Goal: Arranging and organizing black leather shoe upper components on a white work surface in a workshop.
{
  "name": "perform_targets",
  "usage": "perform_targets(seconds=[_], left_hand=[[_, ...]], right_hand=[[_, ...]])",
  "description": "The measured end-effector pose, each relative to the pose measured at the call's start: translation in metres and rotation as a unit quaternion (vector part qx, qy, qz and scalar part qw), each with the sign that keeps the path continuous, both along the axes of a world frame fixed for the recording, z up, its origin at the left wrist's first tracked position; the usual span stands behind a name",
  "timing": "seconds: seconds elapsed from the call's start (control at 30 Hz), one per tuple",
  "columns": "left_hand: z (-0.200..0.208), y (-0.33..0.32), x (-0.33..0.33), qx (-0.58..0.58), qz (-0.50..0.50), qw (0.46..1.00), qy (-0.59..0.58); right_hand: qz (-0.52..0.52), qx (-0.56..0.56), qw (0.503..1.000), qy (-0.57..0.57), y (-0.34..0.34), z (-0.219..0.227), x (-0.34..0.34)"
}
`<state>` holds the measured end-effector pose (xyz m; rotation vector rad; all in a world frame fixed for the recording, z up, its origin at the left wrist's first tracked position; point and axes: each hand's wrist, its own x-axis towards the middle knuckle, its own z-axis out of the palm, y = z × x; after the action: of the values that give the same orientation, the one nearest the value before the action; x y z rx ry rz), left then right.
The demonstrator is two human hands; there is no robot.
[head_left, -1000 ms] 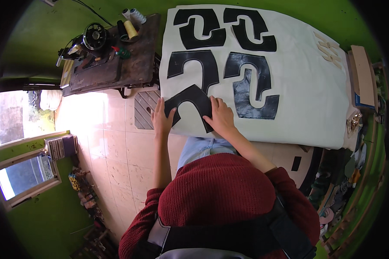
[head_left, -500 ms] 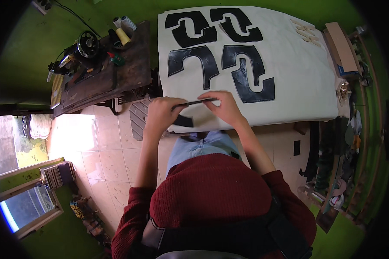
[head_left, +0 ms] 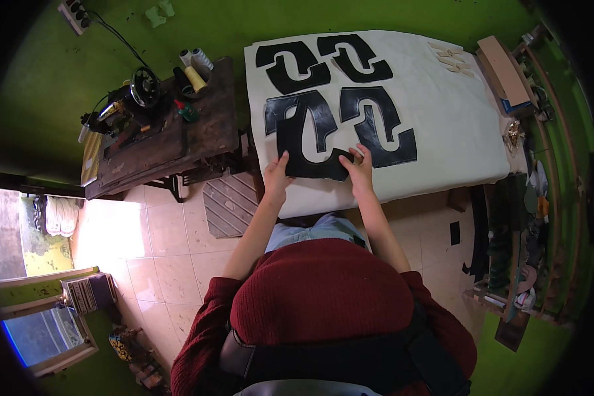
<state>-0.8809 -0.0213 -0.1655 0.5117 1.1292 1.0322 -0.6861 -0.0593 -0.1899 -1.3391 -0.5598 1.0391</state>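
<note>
A black curved leather piece (head_left: 303,164) is held by its two lower corners, over the front of the white-covered table (head_left: 442,145). My left hand (head_left: 277,179) grips its left corner, thumb on top. My right hand (head_left: 360,170) pinches the right end between thumb and fingers. The held piece's upright arm overlaps a glossy black hooked piece (head_left: 320,112) lying behind it. Right of that, two black pieces (head_left: 375,122) interlock on the cloth. Farther back lie two more interlocked pairs, one at the left (head_left: 290,66) and one at the right (head_left: 354,59).
A sewing machine (head_left: 122,102) stands on a dark wooden table (head_left: 204,132) at the left, beside thread cones (head_left: 195,79) and a red-capped green bottle (head_left: 187,111). Small beige pieces (head_left: 449,58) lie at the far right, near a cardboard box (head_left: 503,69). A rack (head_left: 558,165) lines the right wall.
Both hands have moved forward over the table with the leather piece. It was edge-on and is now turned with its broad face up, over the hooked piece. The view has shifted slightly.
</note>
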Motion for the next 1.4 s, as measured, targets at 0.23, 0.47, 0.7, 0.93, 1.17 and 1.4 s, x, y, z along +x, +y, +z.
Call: perform_targets(seconds=[0.23,0.47,0.7,0.93,1.17,1.4], left_hand=[[-0.053,-0.002,-0.01,0.18,-0.139,0.959,0.168],[-0.029,-0.006,-0.003,0.232,-0.152,0.858,0.432],[-0.024,-0.01,0.002,0.228,-0.12,0.876,0.409],[-0.027,-0.014,-0.001,0.217,-0.112,0.889,0.387],[-0.007,-0.009,0.005,0.274,-0.183,0.777,0.537],[0.0,-0.013,0.008,0.259,-0.224,0.721,0.603]], right_hand=[[-0.05,0.029,0.966,-0.25,0.011,-0.013,0.013],[-0.024,0.041,0.907,-0.419,0.021,-0.028,0.018],[-0.029,0.011,0.931,-0.363,0.028,-0.021,0.014],[-0.03,0.023,0.898,-0.439,0.028,-0.016,0.013],[0.014,-0.005,0.812,-0.583,0.023,-0.01,0.015],[0.02,0.002,0.785,-0.62,0.016,-0.013,0.015]])
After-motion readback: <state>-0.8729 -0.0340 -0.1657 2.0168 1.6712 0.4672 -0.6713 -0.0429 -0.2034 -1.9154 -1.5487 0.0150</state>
